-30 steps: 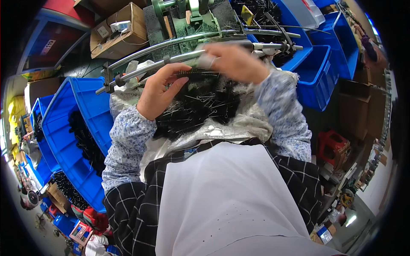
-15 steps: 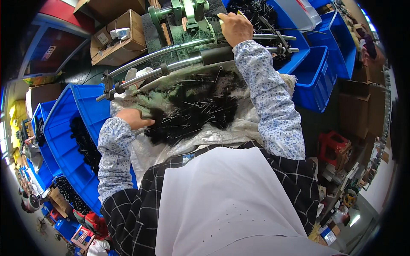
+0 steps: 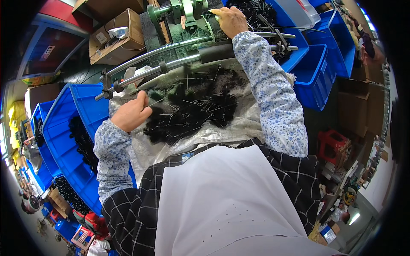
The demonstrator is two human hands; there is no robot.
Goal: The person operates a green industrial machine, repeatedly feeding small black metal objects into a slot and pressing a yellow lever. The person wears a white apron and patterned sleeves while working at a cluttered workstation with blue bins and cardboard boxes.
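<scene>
Black bristly brushes [image 3: 192,109] on silver-grey sheeting [image 3: 171,145]; blue bins [image 3: 64,132] left; green machine [image 3: 183,8] far; blue-flowered white sleeves [image 3: 269,94]; black-and-white checked shirt [image 3: 128,213].

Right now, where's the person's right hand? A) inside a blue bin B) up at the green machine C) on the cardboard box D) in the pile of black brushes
B: the right hand reaches up to the green machine beyond the metal rails, while the left hand rests at the edge of the pile of black brushes.
</scene>
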